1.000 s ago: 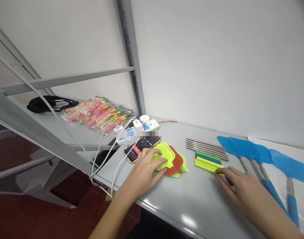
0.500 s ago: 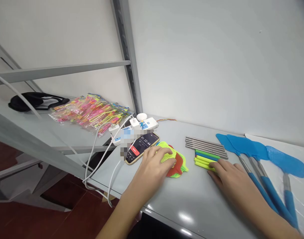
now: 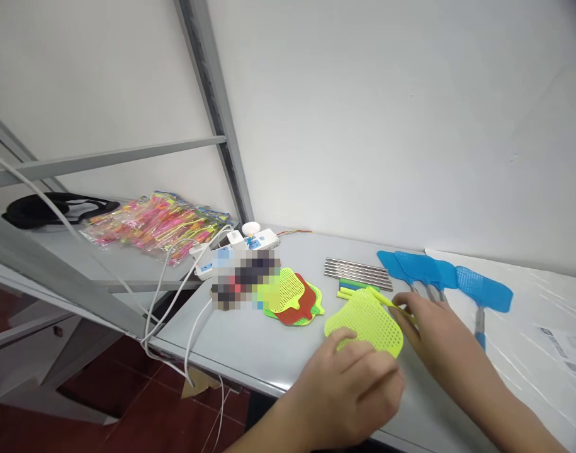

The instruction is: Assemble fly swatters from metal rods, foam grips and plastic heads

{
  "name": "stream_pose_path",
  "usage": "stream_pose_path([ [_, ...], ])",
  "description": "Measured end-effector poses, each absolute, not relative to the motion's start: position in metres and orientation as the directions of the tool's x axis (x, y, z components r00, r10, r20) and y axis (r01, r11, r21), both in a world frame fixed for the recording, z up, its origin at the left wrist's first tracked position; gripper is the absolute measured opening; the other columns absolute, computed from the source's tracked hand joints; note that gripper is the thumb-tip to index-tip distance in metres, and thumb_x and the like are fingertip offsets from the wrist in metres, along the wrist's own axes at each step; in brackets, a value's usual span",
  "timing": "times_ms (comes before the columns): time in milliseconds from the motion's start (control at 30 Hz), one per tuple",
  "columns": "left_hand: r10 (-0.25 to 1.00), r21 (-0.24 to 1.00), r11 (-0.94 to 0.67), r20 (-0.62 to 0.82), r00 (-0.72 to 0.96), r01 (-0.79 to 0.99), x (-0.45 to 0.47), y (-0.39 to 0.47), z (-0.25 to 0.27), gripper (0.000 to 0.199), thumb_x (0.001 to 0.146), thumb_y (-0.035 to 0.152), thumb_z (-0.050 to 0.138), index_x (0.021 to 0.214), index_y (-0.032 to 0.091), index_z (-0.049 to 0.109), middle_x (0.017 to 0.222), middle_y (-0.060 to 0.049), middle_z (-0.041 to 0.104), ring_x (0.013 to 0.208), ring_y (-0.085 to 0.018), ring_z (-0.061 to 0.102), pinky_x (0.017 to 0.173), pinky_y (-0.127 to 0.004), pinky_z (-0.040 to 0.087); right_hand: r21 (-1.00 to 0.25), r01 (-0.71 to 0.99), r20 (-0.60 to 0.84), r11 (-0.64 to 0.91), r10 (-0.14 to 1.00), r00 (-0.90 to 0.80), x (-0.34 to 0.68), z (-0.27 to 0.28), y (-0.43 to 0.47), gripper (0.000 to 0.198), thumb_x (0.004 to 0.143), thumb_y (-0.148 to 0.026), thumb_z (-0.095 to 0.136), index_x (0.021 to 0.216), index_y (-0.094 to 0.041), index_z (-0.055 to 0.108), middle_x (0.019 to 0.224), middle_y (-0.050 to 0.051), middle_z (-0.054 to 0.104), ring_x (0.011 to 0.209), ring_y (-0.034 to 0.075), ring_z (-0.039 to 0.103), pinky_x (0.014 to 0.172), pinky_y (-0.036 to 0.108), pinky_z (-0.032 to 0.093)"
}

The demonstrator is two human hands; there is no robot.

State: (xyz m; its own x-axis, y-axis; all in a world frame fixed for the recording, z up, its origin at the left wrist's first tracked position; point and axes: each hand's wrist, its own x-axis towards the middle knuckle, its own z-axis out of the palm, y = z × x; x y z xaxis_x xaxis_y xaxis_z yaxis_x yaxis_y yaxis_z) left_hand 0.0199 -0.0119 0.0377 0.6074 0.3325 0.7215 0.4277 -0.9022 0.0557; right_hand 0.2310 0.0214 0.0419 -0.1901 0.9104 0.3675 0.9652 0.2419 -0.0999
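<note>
I am holding a yellow mesh swatter head [image 3: 366, 321] over the counter [image 3: 278, 346]; my left hand [image 3: 349, 387] is gripping its near edge. My right hand [image 3: 439, 327] is pinching a yellow tube [image 3: 384, 299] close alongside — I cannot tell whether they are touching. Metal rods [image 3: 356, 272] are lying just behind, and stacked yellow, red and green heads [image 3: 292, 297] are resting to the left. White wrapping [image 3: 524, 358] at far right is showing dark print [image 3: 555, 343] — too small to be read.

wall [image 3: 386, 126] brightly lit | floor [image 3: 146, 402] dim | phone [image 3: 240, 280] pixelated | upper-right corner darkened
</note>
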Motion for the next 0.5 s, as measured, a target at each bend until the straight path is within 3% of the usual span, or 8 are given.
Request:
stream_pose_path([
  [133,0.317,0.044,-0.922,0.654,0.687,0.383,0.042,-0.021,0.026,0.017,0.091,0.011,0.05,0.103,0.018,0.06,0.103,-0.003,0.069,0.092,-0.016,0.059,0.095,-0.037,0.04,-0.235,0.968,0.289,0.082,0.957,-0.011,0.259,0.044,0.007,0.025,0.094,-0.042,0.041,0.092,-0.023,0.058,0.08,0.006,0.069,0.07,0.026,0.062,0.057,0.034,0.043],
  [233,0.363,0.046,-0.91,0.572,0.736,0.413,0.051,-0.019,0.016,0.015,0.091,0.008,0.05,0.096,0.017,0.061,0.112,-0.007,0.065,0.096,-0.018,0.058,0.088,-0.036,0.043,-0.411,0.908,0.305,0.079,0.951,0.055,0.269,0.048,-0.007,0.03,0.091,-0.045,0.044,0.105,-0.022,0.057,0.089,0.008,0.07,0.075,0.025,0.067,0.06,0.033,0.048],
  [333,0.459,0.116,-0.88,0.455,0.763,0.46,0.057,-0.012,0.009,0.011,0.09,0.009,0.052,0.089,0.016,0.06,0.108,-0.007,0.064,0.094,-0.019,0.058,0.079,-0.033,0.045,-0.538,0.834,0.258,0.121,0.966,0.026,0.267,0.055,-0.019,0.034,0.091,-0.045,0.045,0.114,-0.023,0.054,0.09,0.007,0.07,0.078,0.024,0.068,0.063,0.032,0.05],
  [400,0.531,0.245,-0.847,0.396,0.749,0.471,0.059,-0.008,0.008,0.009,0.09,0.012,0.053,0.09,0.017,0.06,0.103,-0.007,0.064,0.095,-0.02,0.058,0.08,-0.034,0.045,-0.598,0.789,0.18,0.143,0.983,-0.042,0.261,0.06,-0.024,0.031,0.092,-0.044,0.045,0.115,-0.025,0.052,0.088,0.005,0.07,0.078,0.022,0.067,0.065,0.03,0.051],
  [500,0.694,0.624,-0.674,0.35,0.63,0.395,0.059,-0.006,0.017,0.014,0.091,0.02,0.055,0.104,0.02,0.061,0.106,-0.006,0.064,0.103,-0.021,0.056,0.089,-0.035,0.045,-0.662,0.732,0.08,0.16,0.986,-0.144,0.25,0.067,-0.024,0.027,0.093,-0.041,0.045,0.116,-0.027,0.051,0.089,0.002,0.069,0.08,0.019,0.066,0.066,0.028,0.051],
])
